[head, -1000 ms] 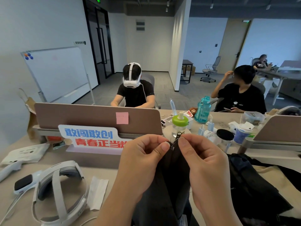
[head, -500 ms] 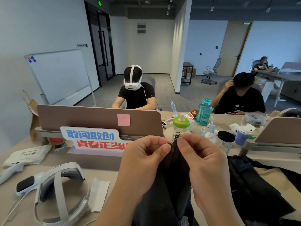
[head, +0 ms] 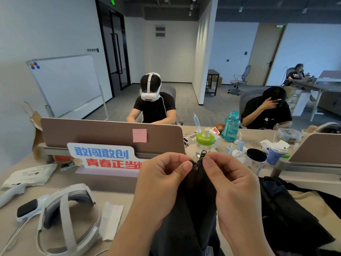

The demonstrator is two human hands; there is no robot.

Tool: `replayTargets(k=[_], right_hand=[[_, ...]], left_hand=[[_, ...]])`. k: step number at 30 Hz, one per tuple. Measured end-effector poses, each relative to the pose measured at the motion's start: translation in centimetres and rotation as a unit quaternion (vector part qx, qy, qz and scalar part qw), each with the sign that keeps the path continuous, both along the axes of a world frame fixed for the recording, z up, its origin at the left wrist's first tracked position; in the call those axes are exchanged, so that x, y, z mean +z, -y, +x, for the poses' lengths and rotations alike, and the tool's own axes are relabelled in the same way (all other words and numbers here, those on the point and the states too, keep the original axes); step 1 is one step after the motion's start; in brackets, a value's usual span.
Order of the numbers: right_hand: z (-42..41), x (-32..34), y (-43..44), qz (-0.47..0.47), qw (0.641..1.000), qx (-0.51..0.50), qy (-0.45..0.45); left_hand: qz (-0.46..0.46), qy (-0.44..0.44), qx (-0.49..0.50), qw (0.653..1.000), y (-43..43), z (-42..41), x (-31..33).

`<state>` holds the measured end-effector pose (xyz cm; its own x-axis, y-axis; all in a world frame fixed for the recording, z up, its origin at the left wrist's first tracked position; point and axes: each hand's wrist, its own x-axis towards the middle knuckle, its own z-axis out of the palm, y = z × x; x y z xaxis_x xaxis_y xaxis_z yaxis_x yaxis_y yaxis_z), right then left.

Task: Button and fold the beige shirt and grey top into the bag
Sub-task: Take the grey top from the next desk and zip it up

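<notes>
Smooth desk (head: 64, 181), limp grey top (head: 197, 193)

You hold the dark grey top (head: 197, 191) up by its zip end, and it hangs down. The beige shirt (head: 302, 202) lies flat on your right.

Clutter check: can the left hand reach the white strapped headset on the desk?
Likely yes: only a flat white tissue lies between left hand and white strapped headset; but it pinches the dark grey top; release first.

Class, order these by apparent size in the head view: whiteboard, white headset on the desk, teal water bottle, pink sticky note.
Whiteboard and white headset: about alike, unranked; the headset is nearer.
Teal water bottle
Pink sticky note
</notes>
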<state>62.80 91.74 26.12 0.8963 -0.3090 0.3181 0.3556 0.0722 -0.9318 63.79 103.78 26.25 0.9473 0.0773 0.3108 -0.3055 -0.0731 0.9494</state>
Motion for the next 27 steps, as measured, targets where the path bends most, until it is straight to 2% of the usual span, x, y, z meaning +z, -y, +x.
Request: replayTargets(k=[13, 21, 27], right_hand=[[0.0, -0.3, -0.1, -0.008, 1.0, -0.01, 0.022], [0.0, -1.0, -0.3, -0.112, 0.983, -0.116, 0.083], [0.3, -0.9, -0.3, -0.043, 0.995, -0.086, 0.032]], left_hand=[[0.026, 0.017, 0.005, 0.999, 0.1, 0.2, -0.1], [0.008, 0.003, -0.002, 1.0, 0.5, 0.0, 0.0], [-0.006, -0.003, -0.016, 1.0, 0.5, -0.1, -0.2]])
